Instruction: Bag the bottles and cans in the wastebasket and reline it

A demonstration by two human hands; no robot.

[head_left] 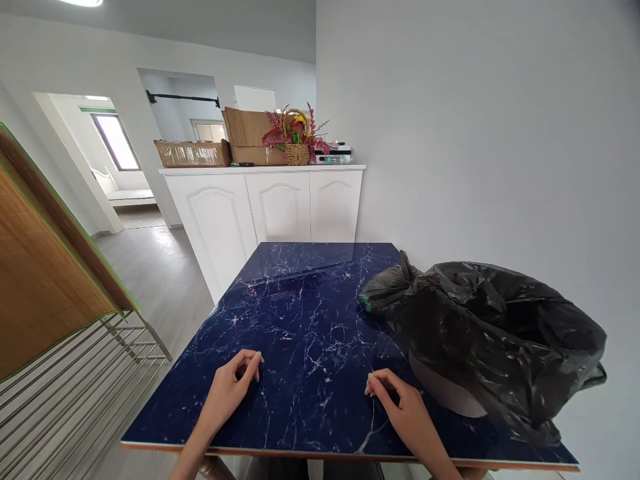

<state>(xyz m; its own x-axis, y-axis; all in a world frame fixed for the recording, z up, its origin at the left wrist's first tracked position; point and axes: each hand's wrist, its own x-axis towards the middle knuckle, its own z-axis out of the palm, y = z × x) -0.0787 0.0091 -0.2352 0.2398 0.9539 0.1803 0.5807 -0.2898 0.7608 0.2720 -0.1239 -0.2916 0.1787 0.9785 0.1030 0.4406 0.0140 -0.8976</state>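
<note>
My left hand rests on the blue marble-patterned table, its thumb and fingertips drawn together with nothing seen between them. Across from it, my right hand lies on the same tabletop, thumb and forefinger pinched in a loop, also with nothing visible in the grip. Just right of that hand stands a trash bin lined with a black plastic bag. The bag is folded over the rim and bunched into a knot on its left side. Neither hand touches the bin. Its bottom inside is hidden in shadow.
A white cabinet stands beyond the table, carrying cardboard boxes, a flower basket and a plastic bottle. At left are a metal rack and a brown panel. A plain wall borders the right side.
</note>
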